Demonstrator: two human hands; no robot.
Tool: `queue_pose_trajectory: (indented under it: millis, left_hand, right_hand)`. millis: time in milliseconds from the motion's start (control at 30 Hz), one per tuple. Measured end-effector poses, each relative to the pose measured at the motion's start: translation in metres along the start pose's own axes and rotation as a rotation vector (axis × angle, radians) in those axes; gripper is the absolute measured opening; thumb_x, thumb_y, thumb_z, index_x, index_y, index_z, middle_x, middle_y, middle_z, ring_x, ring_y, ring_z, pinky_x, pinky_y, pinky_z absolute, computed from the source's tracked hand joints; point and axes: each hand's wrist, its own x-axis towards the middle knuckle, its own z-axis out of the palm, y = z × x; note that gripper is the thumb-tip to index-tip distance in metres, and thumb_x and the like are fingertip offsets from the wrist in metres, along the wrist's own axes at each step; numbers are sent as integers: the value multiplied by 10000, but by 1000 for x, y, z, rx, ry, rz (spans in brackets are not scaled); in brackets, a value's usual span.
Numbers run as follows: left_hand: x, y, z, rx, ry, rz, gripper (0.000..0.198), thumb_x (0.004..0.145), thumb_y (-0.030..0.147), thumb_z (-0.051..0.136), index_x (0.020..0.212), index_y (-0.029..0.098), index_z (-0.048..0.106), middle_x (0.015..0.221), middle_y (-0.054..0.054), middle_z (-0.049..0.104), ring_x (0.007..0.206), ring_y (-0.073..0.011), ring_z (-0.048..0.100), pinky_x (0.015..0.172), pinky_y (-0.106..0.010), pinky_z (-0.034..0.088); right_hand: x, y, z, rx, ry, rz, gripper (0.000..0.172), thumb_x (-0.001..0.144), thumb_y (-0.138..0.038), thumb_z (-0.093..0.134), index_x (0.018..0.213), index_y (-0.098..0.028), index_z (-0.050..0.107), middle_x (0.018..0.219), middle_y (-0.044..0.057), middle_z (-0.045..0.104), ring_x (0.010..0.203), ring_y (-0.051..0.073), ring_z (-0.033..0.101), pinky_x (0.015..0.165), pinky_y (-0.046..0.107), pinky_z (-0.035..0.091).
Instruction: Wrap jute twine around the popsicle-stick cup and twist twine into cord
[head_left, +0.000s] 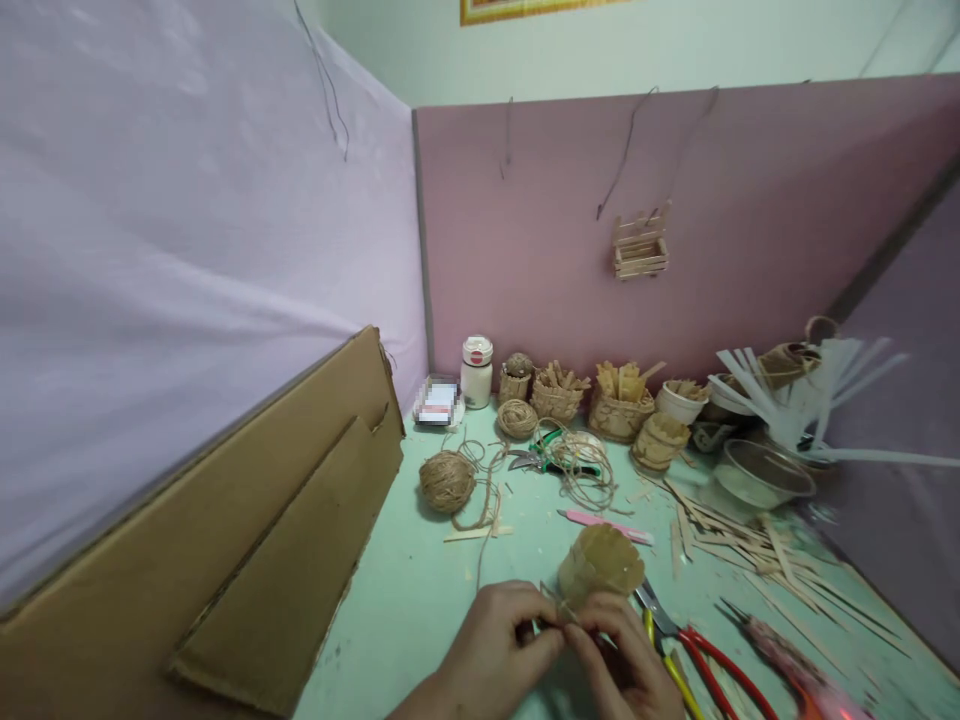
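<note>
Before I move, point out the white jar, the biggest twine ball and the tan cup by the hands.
White jar (pixel 476 384), head view: body.
Biggest twine ball (pixel 447 481), head view: wound front.
Tan cup (pixel 577 570), head view: outer wall.

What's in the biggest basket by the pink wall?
Flat wooden sticks poke out of the basket. Its front side hides their lower ends and the bottom, so I can't see what's down there.

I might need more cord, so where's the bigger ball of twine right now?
In the head view, the bigger ball of twine sits just left of centre on the table, between the cardboard and the green-handled pruners.
</note>
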Motion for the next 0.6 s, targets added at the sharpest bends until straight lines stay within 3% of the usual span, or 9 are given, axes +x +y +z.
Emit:
queue_pose_trajectory:
  millis: [300,433,600]
  left_hand:
    - [-1,-3,6,100,94,212,165,778,236,555,731,144,684,698,-21,626,665,-110,518,641,-210,379]
    - [0,-3,7,33,35,158,162,755,233,535,711,133,655,581,9,554,584,-102,486,591,-216,373]
    - [2,-2,8,-121,-73,84,212,701,320,597,721,111,626,577,15,533,532,-91,465,534,-219,356]
  right_hand:
    - [-1,-6,-6,1,-32,68,193,790,-356,592,705,-182,587,740,36,578,721,166,538,614,248,435]
    - [0,-10,-4,79,14,152,234,738,-400,622,693,-171,596,672,16,579,654,149,503,603,257,407]
    - [1,-2,-1,299,40,316,286,669,-440,655,691,-163,589,588,-18,545,532,103,434,486,224,338]
